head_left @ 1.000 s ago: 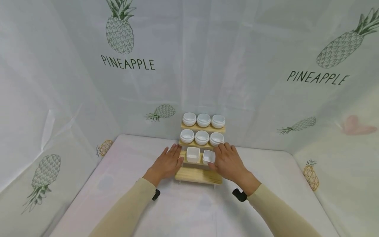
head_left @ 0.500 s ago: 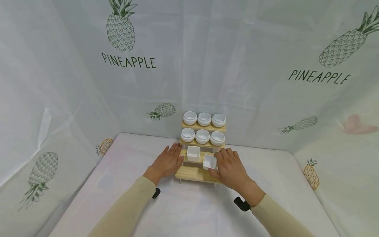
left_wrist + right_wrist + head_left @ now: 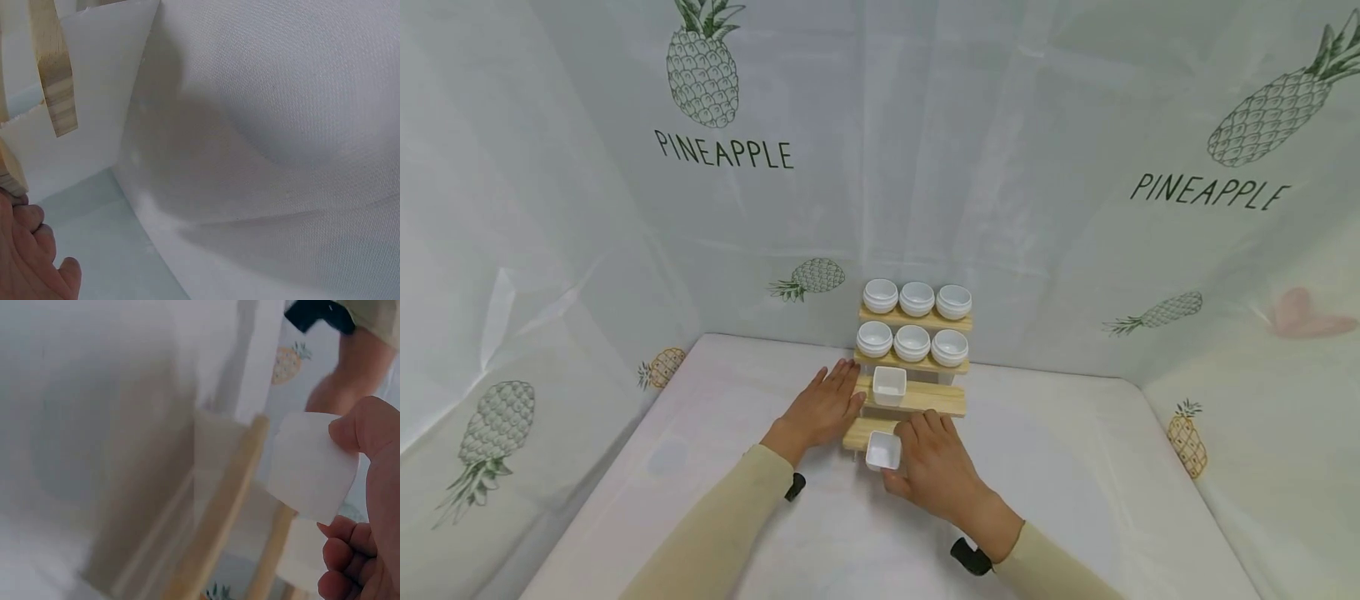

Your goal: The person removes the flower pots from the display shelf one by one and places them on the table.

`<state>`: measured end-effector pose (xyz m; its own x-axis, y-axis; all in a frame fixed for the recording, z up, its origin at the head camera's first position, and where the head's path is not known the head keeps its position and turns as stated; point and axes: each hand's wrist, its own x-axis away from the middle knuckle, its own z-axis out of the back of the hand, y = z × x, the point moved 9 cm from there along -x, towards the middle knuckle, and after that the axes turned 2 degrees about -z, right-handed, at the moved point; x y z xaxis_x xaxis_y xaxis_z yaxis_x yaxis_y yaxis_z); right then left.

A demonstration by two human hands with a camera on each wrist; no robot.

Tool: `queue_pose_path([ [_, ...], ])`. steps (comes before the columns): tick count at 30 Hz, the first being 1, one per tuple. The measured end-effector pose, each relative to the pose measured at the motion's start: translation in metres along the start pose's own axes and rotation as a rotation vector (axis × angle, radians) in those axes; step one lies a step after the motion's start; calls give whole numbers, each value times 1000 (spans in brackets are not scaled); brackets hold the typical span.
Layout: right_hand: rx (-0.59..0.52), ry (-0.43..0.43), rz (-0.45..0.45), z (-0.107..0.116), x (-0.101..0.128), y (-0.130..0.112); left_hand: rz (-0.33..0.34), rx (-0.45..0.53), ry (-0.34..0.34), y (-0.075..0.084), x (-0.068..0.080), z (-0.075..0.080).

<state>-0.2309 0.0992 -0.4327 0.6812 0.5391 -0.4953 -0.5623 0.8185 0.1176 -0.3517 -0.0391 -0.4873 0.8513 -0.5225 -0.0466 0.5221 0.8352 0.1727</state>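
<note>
A square white cup (image 3: 883, 451) is pinched between the thumb and fingers of my right hand (image 3: 934, 467), over the left part of the lowest step of a tiered wooden stand (image 3: 934, 400). In the right wrist view the cup (image 3: 306, 465) appears side-on, above the stand's slats. My left hand (image 3: 822, 406) rests against the stand's left side with its fingers extended; its fingers (image 3: 44, 240) touch a wooden end in the left wrist view. A second square cup (image 3: 890, 386) stands at the left of the step above.
Two upper steps each carry a row of round white bowls (image 3: 912, 342). A white curtain with pineapple prints (image 3: 703, 79) hangs behind and at both sides. The stand is on a pale cloth-covered table (image 3: 1060, 467), close to the back curtain.
The right hand has lifted the right-hand square cup off the second-lowest step and carried it down and left to the lowest step. The left hand has stayed at the stand's side.
</note>
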Motion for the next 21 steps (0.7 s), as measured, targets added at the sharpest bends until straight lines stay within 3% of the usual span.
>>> queue_pose_path([
  [11, 28, -25, 61, -34, -2, -49, -8, 7, 16, 1, 1, 3],
  [16, 50, -10, 86, -43, -3, -60, -9, 14, 18, 3, 1, 4],
  [21, 72, -60, 90, -56, -3, -63, -4, 16, 14, 3, 1, 4],
])
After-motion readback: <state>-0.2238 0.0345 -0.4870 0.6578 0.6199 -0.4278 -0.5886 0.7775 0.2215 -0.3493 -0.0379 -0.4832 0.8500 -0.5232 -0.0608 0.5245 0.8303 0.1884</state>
